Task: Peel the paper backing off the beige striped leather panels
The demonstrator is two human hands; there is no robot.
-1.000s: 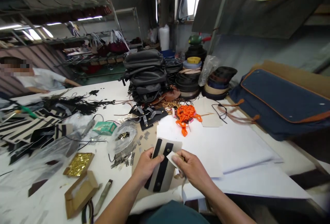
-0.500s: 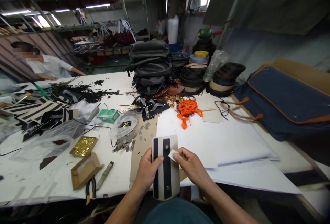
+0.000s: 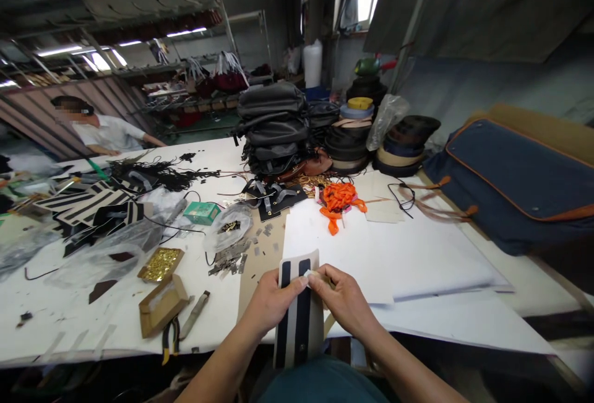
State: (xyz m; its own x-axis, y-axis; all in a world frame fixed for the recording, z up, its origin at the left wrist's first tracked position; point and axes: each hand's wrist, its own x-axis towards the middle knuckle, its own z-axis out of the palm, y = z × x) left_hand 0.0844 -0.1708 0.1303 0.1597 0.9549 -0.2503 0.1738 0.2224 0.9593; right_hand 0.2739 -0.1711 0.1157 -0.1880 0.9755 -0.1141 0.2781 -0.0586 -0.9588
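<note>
A beige panel with black stripes (image 3: 292, 332) is held upright in front of my body, at the table's near edge. My left hand (image 3: 268, 299) is closed on its left side, with the thumb lying across the front. My right hand (image 3: 344, 299) pinches a small white piece (image 3: 307, 275), perhaps paper or cloth, against the panel's upper part. Both thumbs meet at this piece and partly cover it. Low on the right-hand stripe sits a round metal stud (image 3: 302, 348); the upper stud is hidden behind my fingers.
Left on the table are a box of gold-coloured bits (image 3: 161, 264), an open cardboard box (image 3: 162, 305), pliers (image 3: 170, 338) and a knife (image 3: 195, 315). Ahead lie orange ribbon (image 3: 341, 200) and stacked black bags (image 3: 273, 124). A navy bag (image 3: 520, 171) stands right; a person (image 3: 111, 130) works far left.
My left thumb has moved up and right to meet the white piece. The white piece now covers the upper stud. The panel's top has tipped slightly, and the view has turned a little left.
</note>
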